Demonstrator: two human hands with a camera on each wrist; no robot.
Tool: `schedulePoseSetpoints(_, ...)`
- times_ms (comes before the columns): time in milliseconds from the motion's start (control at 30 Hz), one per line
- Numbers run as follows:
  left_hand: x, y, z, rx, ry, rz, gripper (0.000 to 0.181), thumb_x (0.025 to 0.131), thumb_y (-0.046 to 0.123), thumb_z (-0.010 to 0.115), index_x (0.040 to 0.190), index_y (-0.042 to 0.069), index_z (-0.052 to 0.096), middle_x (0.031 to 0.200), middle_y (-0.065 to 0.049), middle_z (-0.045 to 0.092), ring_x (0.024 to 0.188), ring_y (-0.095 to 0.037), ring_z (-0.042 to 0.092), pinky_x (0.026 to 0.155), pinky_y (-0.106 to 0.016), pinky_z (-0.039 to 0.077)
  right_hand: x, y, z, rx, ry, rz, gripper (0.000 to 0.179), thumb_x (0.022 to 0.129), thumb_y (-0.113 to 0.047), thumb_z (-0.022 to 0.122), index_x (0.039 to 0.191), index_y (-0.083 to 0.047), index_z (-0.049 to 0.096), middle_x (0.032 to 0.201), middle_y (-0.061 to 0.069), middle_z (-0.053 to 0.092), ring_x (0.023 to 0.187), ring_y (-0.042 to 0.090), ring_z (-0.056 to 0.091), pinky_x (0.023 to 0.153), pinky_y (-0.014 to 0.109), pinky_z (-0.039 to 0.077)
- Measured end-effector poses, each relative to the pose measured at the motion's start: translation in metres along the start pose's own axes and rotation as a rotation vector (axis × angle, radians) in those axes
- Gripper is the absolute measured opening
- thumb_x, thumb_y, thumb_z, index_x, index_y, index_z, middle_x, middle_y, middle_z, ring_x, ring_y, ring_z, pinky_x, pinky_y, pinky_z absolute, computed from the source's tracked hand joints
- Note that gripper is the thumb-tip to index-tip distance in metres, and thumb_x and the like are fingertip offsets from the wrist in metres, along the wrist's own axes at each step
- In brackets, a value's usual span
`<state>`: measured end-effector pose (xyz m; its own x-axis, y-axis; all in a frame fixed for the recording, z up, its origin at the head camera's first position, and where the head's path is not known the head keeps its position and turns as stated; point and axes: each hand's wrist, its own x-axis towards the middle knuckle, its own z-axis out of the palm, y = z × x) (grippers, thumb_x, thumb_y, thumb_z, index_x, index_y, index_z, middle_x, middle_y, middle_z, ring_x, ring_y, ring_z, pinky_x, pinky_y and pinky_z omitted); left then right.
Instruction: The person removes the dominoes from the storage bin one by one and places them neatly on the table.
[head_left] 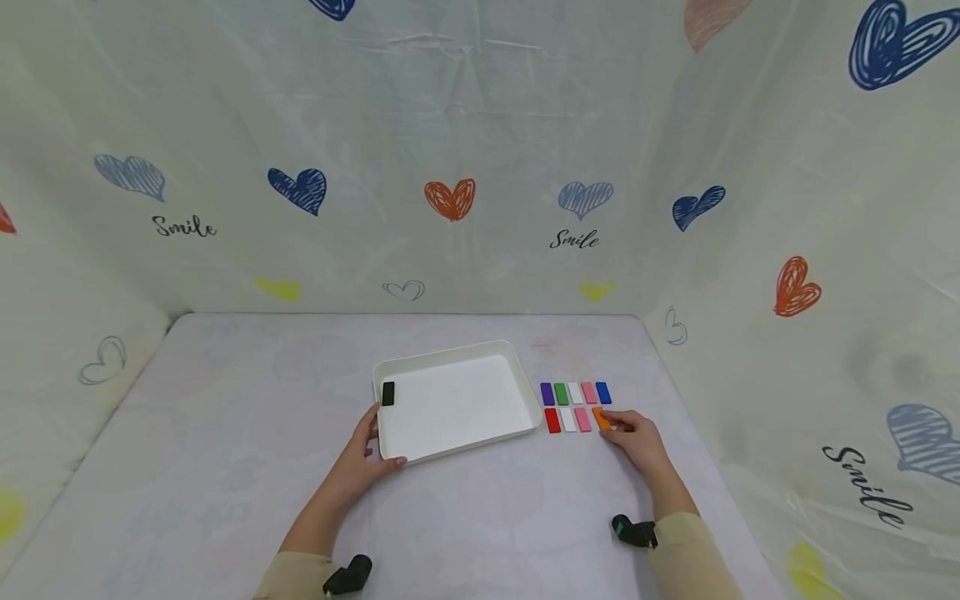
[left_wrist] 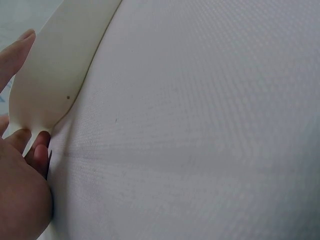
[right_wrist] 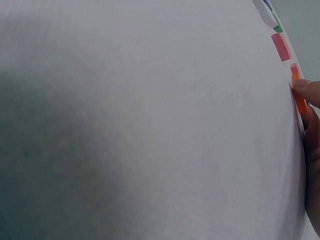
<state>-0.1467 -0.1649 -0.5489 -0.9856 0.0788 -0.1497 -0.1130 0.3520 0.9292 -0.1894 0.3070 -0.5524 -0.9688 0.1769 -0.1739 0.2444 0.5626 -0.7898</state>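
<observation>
A shallow white tray point(head_left: 457, 400) lies on the table, with a small black block point(head_left: 387, 393) inside at its left end. My left hand point(head_left: 362, 462) grips the tray's near left corner, thumb along the front rim and fingers at the left side. In the left wrist view, fingers touch the tray's outer wall point(left_wrist: 60, 65). My right hand point(head_left: 636, 442) pinches an orange block point(right_wrist: 299, 95) between thumb and fingers, at the right end of the nearer block row. Beside it in that row are a pink block point(head_left: 582, 419), a white block point(head_left: 567, 419) and a red block point(head_left: 552, 420).
Behind the nearer row runs a second row with a purple block point(head_left: 547, 393), a green block point(head_left: 561, 393), a white block point(head_left: 575, 392), a pink block point(head_left: 588, 392) and a blue block point(head_left: 603, 392). A heart-printed curtain point(head_left: 510, 125) surrounds the table point(head_left: 225, 400).
</observation>
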Motion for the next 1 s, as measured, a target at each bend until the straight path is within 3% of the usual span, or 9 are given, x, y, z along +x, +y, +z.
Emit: schedulePoseSetpoints(1000,-0.0006,0.0004,0.0004,0.020,0.004,-0.007,0.108,0.076,0.019,0.084,0.156,0.007,0.012,0.144,-0.026,0.038,0.131,-0.038,0.036,0.108,-0.057,0.030,0.0007,0.0005,0.0046,-0.013,-0.011,0.013,0.040,0.088,-0.013,0.072,0.128,-0.008,0.065,0.098,0.009,0.055,0.092,0.026,0.045,0.071,0.033,0.040)
